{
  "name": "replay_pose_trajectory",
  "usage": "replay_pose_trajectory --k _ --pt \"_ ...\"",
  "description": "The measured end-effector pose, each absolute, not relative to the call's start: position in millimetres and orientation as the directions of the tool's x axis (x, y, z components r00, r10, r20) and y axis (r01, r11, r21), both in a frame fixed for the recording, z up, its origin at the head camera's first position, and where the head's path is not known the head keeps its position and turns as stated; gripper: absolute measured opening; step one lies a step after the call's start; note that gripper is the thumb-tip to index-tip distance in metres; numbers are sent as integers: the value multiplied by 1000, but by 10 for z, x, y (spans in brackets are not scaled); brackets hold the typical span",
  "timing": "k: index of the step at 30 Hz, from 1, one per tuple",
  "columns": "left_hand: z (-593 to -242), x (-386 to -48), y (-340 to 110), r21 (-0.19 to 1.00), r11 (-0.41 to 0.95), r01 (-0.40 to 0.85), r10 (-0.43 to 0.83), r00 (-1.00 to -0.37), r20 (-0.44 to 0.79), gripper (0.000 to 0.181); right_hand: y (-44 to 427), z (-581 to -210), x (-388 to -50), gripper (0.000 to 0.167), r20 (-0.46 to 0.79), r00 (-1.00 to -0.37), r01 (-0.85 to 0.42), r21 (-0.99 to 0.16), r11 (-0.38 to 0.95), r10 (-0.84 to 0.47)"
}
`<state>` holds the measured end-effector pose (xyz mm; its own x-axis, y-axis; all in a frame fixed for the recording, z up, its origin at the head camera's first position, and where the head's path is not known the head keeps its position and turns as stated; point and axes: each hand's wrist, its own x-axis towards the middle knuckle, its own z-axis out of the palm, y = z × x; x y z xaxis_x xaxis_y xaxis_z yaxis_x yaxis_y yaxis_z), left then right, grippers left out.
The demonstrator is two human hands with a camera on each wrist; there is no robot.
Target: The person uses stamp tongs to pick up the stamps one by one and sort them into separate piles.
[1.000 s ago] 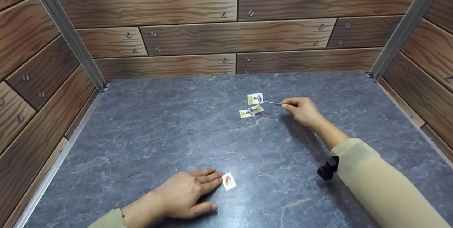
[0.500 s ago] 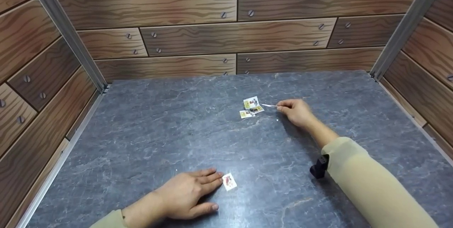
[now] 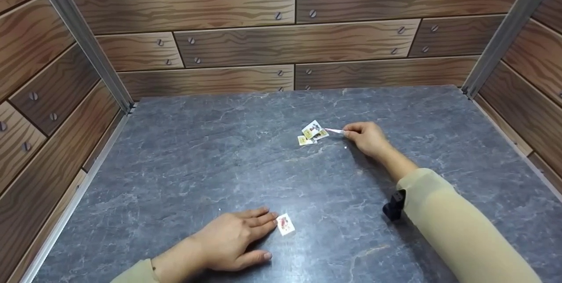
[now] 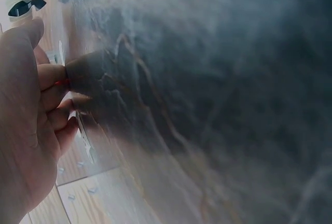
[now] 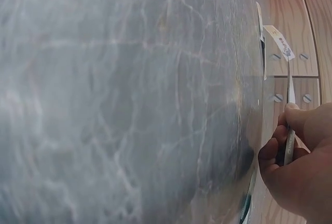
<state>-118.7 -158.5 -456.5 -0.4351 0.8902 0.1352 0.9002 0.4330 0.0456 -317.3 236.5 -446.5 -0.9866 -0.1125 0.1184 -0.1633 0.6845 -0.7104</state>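
My right hand (image 3: 368, 138) pinches a pair of slim metal tweezers (image 5: 290, 92). At their tips a small printed card (image 3: 312, 129) is held, white with a yellow patch. It tilts over two similar cards at the back of the table; one, a yellow-and-white card (image 3: 303, 140), shows at its lower left. The other card (image 3: 325, 133) is partly covered at its right. Near the front, my left hand (image 3: 232, 241) rests on the table with its fingers extended. Their tips touch or lie right beside a white card (image 3: 286, 224) with a red picture.
The grey marbled tabletop (image 3: 184, 164) is bounded by wood-patterned walls (image 3: 232, 45) at the back and sides. Metal posts (image 3: 83, 41) stand in the back corners. A tiny white speck (image 3: 345, 147) lies near the right hand. A black device (image 3: 394, 205) sits at the right sleeve.
My right hand has moved slightly left and toward me with the tweezers. The card at their tips has come down over the two others and turned. My left hand has stayed still.
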Motion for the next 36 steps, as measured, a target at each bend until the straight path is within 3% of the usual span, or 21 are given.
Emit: replay_pose_trajectory --k 18,36 --pt "-4569 -1187 -1583 58 437 897 889 -441 122 69 2488 -4335 -3125 24 135 -983 -185 -733 655 -127" --pt "-4550 -1180 -1588 82 440 894 889 -447 101 69 2296 -4135 -2469 23 37 -913 -256 -826 502 -406"
